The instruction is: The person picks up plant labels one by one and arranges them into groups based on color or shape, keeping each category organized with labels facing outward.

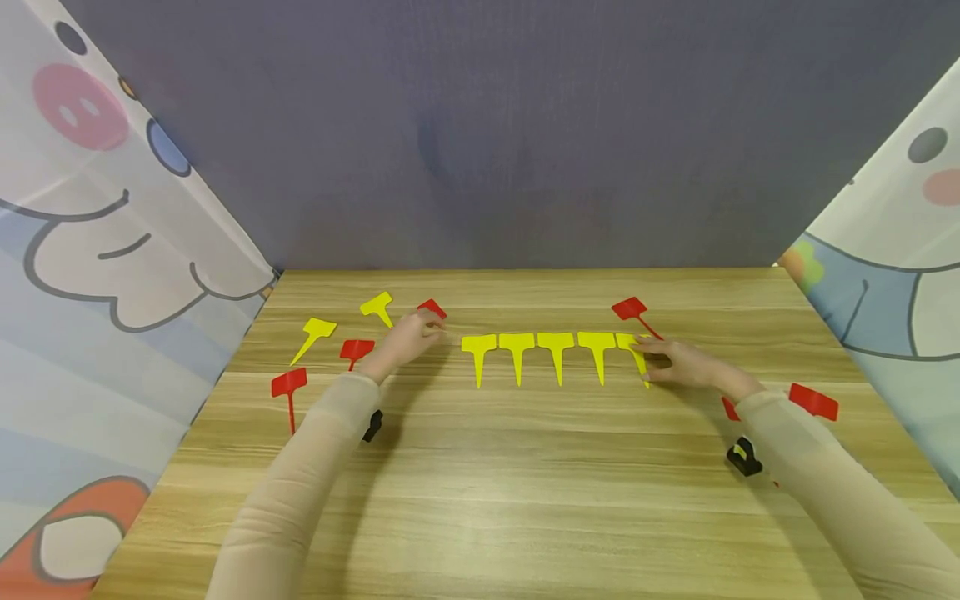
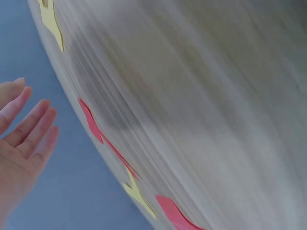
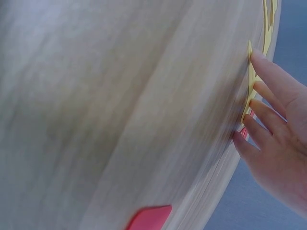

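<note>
Several yellow T-shaped plant labels (image 1: 556,343) lie side by side in a row across the middle of the wooden table, stems toward me. My right hand (image 1: 682,364) touches the yellow plant label at the row's right end (image 1: 625,342), its thumb and fingertips on it with the fingers fairly straight; the right wrist view shows this contact too. My left hand (image 1: 411,337) hovers left of the row, near a red plant label (image 1: 432,308) that it partly hides. In the left wrist view the left hand's fingers are spread and relaxed, holding nothing.
Loose yellow labels (image 1: 316,333) and red labels (image 1: 289,382) lie at the left. More red labels (image 1: 629,308) are at the right, one partly under the right sleeve. Small black objects (image 1: 745,457) show beside the forearms. A grey panel (image 1: 510,167) rises behind the table.
</note>
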{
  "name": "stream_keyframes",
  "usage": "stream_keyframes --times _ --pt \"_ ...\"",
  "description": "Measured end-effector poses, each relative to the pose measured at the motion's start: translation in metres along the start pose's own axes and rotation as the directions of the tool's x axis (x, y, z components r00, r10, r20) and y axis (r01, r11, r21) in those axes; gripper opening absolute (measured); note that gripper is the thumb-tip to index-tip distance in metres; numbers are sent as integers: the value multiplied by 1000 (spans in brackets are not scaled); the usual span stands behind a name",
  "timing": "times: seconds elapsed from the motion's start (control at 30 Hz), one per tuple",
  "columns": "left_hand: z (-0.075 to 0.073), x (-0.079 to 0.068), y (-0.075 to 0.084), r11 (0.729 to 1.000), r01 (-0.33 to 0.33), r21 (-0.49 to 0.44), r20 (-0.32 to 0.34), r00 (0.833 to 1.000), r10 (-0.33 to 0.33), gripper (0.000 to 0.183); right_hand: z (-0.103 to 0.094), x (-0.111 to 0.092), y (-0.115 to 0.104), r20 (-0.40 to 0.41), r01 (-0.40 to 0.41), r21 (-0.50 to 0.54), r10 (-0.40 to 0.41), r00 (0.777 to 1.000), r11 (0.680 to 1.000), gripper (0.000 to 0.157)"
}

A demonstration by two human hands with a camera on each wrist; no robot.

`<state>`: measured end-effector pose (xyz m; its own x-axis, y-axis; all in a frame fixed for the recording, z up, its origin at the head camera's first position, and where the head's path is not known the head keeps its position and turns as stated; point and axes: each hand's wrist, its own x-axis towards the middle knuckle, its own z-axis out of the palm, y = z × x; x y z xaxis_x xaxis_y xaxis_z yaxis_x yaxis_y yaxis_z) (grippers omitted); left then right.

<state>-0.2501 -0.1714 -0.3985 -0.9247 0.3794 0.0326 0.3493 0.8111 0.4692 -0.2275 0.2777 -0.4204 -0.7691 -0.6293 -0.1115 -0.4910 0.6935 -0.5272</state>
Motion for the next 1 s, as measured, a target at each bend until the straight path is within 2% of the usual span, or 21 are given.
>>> stream_keyframes --times 0.17,0.27,0.43,0.5,0.77,1.0 --pt "-6 -3 -15 993 69 -92 -5 998 -70 26 0 0 -1 3 3 9 -3 1000 1000 58" --pt "-9 -5 -22 989 70 -128 -29 997 -75 27 0 0 -1 3 -1 11 1 1000 1000 58" --pt "-14 -7 -30 987 94 -134 -66 992 -103 27 2 1 0 -13 15 0 -15 1000 1000 57" --pt "-16 -8 -32 985 117 -130 -68 990 -127 28 2 1 0 -18 21 0 -21 1000 1000 57" --pt "-21 -7 -42 983 143 -113 -94 984 -154 34 1 1 -2 -15 23 5 -23 1000 1000 56" --pt "-23 -6 -54 956 233 -176 -113 960 -255 40 1 -1 -2 -15 16 18 -15 1000 1000 56"
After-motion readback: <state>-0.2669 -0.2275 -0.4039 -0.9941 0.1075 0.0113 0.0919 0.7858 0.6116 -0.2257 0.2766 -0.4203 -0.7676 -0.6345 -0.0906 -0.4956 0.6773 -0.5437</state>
